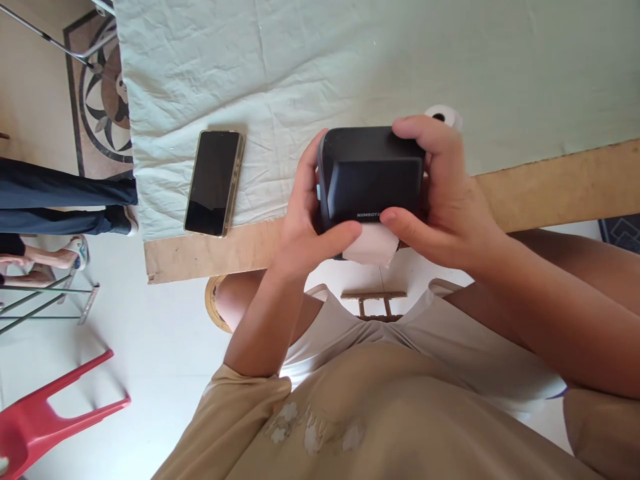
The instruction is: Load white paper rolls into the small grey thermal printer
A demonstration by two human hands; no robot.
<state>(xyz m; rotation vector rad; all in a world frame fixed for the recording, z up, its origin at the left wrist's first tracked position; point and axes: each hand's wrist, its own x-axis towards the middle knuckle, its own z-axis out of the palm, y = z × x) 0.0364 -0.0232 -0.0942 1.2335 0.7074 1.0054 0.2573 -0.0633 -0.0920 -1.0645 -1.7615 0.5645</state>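
Observation:
Between my two hands I hold a black label printer (375, 180) with "NIIMBOT" lettering near its front edge, just over the table's near edge. A strip of pale paper (373, 244) sticks out of its front, towards my body. My left hand (310, 207) grips the printer's left side, thumb along the front. Round the right side curls my right hand (445, 193), with a finger on the top and the thumb at the front edge. Partly behind my right hand lies a white paper roll (444, 116) with a dark core.
A smartphone (213, 183) with a dark screen lies on the pale green tablecloth (300, 80) to the left. Bare wooden board (560, 187) shows along the near table edge. On the floor at left are a red plastic stool (55, 427) and other people's legs (60, 197).

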